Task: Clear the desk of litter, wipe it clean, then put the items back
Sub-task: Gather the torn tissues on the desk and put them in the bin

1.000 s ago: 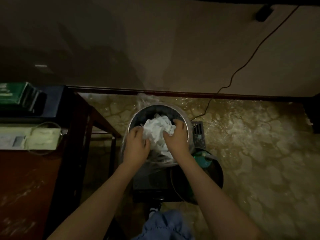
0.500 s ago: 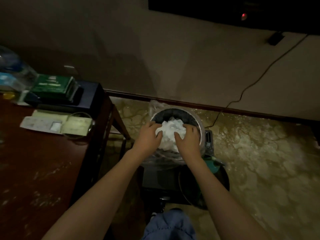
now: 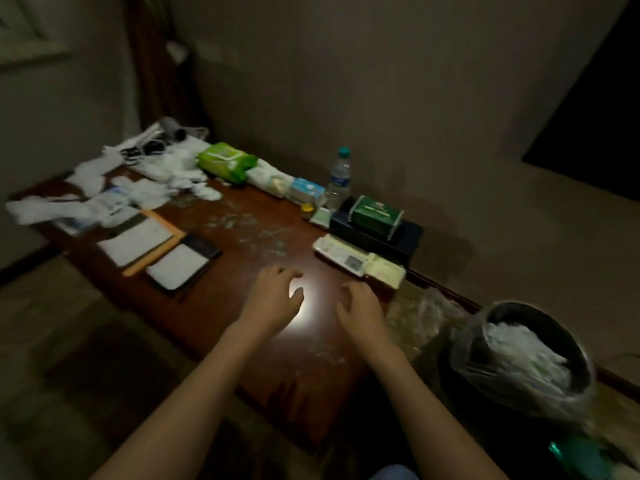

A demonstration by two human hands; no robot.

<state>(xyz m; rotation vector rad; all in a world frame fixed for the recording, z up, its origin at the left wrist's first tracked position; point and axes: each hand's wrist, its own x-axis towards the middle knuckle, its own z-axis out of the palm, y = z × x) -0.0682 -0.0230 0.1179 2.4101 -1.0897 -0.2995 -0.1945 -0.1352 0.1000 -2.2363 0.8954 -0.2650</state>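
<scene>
Both hands have left the bin and swung back over the desk [image 3: 221, 327], the view turning with them; the left hand [image 3: 273, 299] and right hand [image 3: 360, 313] hover side by side above the near edge, fingers loosely spread and holding nothing; at the right, off the desk's end, one lined bin [image 3: 568, 372] sits heaped with white tissue; the litter-clearing step looks partly done, judged from what remains. Just past the hands lie one pale flat device [image 3: 356, 261], one dark notebook [image 3: 183, 265] and one pad on an orange folder [image 3: 138, 240]; white specks [image 3: 256, 233] dust the wood between them, awaiting the wipe. Along the wall stand one green box [image 3: 375, 213] on a dark case, one water bottle [image 3: 339, 181], one small blue-white box [image 3: 306, 192] and one green wipes pack [image 3: 225, 161]. Farthest, at the left end, a heap of crumpled white tissue [image 3: 114, 188] sprawls, pieces too blurred to count; the next move likely calls for a long reach there and a two-handed gather.
</scene>
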